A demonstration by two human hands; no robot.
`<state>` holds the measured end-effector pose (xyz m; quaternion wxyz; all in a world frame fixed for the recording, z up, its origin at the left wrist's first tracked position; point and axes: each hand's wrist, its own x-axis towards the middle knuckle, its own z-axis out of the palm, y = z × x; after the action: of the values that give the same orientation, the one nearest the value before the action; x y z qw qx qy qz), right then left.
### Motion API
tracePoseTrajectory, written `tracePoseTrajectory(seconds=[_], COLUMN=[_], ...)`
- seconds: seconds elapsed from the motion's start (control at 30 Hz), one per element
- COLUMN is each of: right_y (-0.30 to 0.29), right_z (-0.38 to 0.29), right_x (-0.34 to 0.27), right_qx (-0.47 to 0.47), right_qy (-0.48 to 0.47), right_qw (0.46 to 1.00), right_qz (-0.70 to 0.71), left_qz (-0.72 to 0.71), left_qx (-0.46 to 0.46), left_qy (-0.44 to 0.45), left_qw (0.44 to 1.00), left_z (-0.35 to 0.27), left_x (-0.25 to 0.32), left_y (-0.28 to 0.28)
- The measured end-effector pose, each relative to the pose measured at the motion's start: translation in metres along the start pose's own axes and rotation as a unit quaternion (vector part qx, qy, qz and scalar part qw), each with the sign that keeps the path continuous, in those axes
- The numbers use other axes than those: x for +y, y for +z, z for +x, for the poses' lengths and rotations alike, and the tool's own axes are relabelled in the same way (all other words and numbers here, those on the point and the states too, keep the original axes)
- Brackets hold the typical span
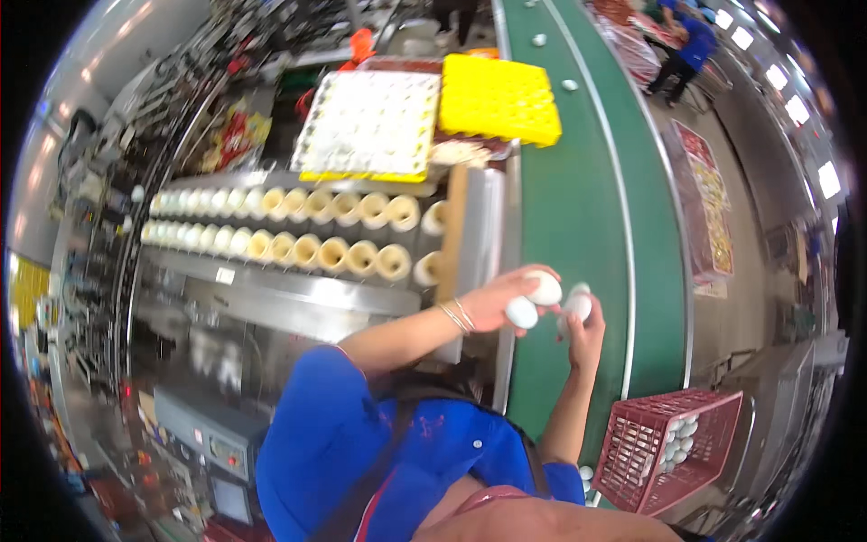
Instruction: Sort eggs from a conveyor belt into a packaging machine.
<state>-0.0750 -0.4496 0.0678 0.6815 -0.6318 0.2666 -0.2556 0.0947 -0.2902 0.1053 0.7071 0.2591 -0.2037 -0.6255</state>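
Observation:
Over a green conveyor belt [569,217], my left hand [501,298], with bangles at its wrist, holds a white egg [544,288] and a pale bluish egg [522,312]. Close beside it, my right hand [588,325] grips at least one pale egg [578,305], blurred; its exact count is unclear. To the left run two rows of cream-coloured cups [333,253] on a metal machine. Pale eggs [220,200] sit in the cups towards the far left, while the nearer cups show their hollow insides.
A yellow egg tray [501,98] and a pale tray [369,122] stand beyond the cups. Several loose eggs [569,85] lie up the belt. At right front, a red plastic crate [630,447] holds eggs [677,440]. A person in blue [698,44] stands far right.

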Motion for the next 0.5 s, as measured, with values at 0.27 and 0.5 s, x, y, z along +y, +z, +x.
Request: tracePoseTrajectory(seconds=[0.27, 0.5], right_y=[0.275, 0.475], right_z=[0.012, -0.008], right_x=[-0.049, -0.016], right_qx=[-0.205, -0.322], right_qy=[-0.234, -0.229], right_qw=[0.923, 0.836], right_qz=[-0.228, -0.381], left_qz=[0.363, 0.717], left_qx=[0.402, 0.563], left_qy=[0.180, 0.090], left_qw=[0.821, 0.401], left_z=[-0.243, -0.379], left_x=[0.121, 0.184], left_y=[-0.091, -0.192])
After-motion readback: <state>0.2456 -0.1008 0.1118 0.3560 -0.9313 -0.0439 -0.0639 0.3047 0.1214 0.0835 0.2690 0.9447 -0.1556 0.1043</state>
